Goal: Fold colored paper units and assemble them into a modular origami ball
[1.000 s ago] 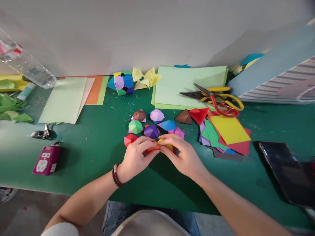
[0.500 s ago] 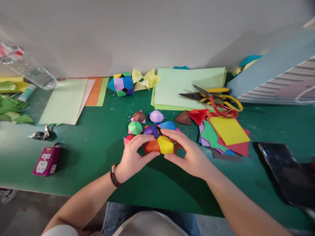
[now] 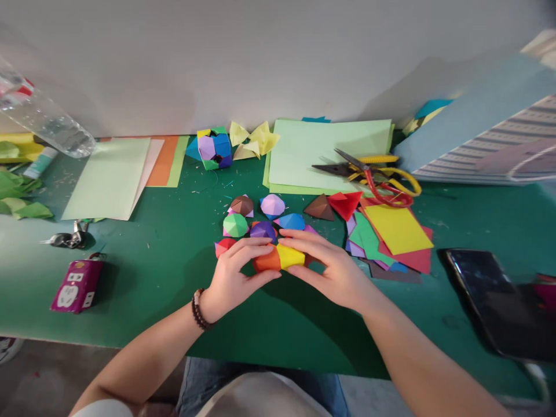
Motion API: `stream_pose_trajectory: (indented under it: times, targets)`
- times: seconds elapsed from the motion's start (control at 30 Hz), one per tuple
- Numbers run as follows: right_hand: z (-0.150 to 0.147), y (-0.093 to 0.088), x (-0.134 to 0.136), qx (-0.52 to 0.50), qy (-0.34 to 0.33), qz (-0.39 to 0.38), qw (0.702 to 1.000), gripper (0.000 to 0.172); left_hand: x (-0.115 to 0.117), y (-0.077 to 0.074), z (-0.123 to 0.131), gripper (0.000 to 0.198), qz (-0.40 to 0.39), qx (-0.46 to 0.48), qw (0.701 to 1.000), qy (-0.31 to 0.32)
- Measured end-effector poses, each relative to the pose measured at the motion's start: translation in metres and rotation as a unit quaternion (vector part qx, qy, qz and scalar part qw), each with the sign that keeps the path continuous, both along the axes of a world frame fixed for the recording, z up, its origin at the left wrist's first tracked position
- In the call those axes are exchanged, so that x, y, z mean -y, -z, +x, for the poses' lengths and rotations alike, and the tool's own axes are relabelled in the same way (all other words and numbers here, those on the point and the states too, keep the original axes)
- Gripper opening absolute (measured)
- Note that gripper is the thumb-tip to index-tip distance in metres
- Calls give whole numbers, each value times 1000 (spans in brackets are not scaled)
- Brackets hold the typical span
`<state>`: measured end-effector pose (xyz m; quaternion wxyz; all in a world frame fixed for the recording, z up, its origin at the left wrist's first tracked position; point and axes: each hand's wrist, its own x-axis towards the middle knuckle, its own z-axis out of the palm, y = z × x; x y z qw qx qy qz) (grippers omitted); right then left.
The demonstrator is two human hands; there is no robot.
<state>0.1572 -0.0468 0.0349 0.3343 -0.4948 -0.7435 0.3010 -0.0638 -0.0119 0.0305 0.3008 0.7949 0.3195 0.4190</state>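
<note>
Your green tabletop (image 3: 160, 295) takes up most of the view, running along the foot of a grey wall (image 3: 182, 58). At its back right is a pale blue, box-like carrier with a striped side (image 3: 467, 121). Pale green paper sheets (image 3: 317, 145) lie flat at the back, near the carrier, and a clear plastic bottle with a red label (image 3: 56, 130) leans in from the far left. A black, glossy phone (image 3: 490, 307) rests by your right forearm. Between phone and sheets is a fanned pile of coloured paper squares with a yellow one on top (image 3: 397, 229), just beside dark metal tools with red and yellow handles (image 3: 370, 182).

Your left hand (image 3: 232, 275), curved, holds a folded orange paper piece (image 3: 266, 262) between thumb and fingers. Your right hand (image 3: 341, 275) has its thumb and fingers closed about a folded yellow paper piece (image 3: 290, 256). The two pieces meet side by side between your hands (whether they are joined, or touch the table, you cannot tell from here).

Well off to your left sits a magenta box with white markings (image 3: 78, 285). Just beyond your fingers cluster small faceted paper shapes, among them a green one (image 3: 235, 225).
</note>
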Motion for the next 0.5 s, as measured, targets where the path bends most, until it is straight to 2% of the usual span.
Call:
stream_pose_trajectory:
  times: [0.3, 0.5]
  targets:
    - [6, 0, 0, -43, 12, -35, 998, 45, -2, 2, 0, 41, -75, 3, 997, 9]
    - [7, -3, 1, 9, 0, -15, 1000, 67, -2, 1, -1, 41, -87, 11, 996, 4]
